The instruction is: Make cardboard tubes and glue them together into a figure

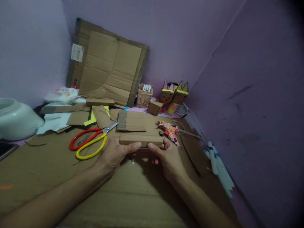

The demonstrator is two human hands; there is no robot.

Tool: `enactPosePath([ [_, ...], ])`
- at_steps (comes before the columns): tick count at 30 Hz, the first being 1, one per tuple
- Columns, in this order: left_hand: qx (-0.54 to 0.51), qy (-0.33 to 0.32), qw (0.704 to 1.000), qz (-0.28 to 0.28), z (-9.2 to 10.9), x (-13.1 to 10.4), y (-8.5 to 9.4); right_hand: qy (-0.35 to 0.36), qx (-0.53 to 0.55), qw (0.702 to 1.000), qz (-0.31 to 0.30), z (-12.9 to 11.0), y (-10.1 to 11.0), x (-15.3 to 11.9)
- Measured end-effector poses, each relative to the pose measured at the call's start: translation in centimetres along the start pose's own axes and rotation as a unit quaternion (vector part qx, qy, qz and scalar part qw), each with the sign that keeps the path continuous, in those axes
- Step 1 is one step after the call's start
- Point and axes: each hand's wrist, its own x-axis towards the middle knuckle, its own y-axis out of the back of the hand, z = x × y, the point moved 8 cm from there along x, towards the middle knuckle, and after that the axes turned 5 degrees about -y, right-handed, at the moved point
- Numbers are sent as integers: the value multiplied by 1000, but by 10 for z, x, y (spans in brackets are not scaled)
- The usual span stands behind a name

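Note:
Between my two hands is a narrow folded cardboard piece (142, 140), held level above the cardboard work surface (114, 196). My left hand (117, 152) grips its left end, the thumb lying along the near side. At the right end my right hand (167, 155) closes on it, thumb also on the near side; the fingers behind are partly hidden. Left of my left hand lie scissors (91, 142) with one red and one yellow handle. A flat cardboard rectangle (133, 121) with a grey taped end rests just beyond the held piece.
A patterned glue gun (169, 129) lies to the right, its cord trailing. Glue sticks or markers (219, 167) line the right edge. Behind stand a small cardboard box (155, 108), a marker holder (144, 96) and large leaning cardboard (106, 63). A white container (19, 120) sits left.

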Motion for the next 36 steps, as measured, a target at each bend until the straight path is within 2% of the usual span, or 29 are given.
enactPosePath([
  [4, -22, -13, 1000, -18, 0, -1, -6, 3, -6, 1000, 27, -1, 2, 0],
  [9, -5, -38, 999, 9, -1, -4, -4, 30, -18, 997, 70, -7, 4, -7],
  [13, 13, -51, 999, 15, 3, -4, -3, 43, -11, 996, 74, -9, 4, -9],
  [19, -16, 4, 1000, 27, 2, 0, -3, 8, 61, 997, 44, -4, 5, 0],
  [24, -18, 35, 998, 52, -3, 2, 2, 3, 67, 997, 47, -4, 10, 3],
  [30, -10, 60, 997, 56, -3, 1, 5, 3, 76, 995, 66, -3, 19, 4],
  [32, -10, 67, 996, 57, 0, 1, 7, 30, 36, 994, 94, -10, 27, 2],
  [34, -9, 84, 995, 47, 3, 1, 9, 100, -23, 985, 137, -26, 38, -1],
  [36, -4, 107, 994, 28, 5, 2, 11, 168, -50, 972, 154, -40, 46, -3],
])
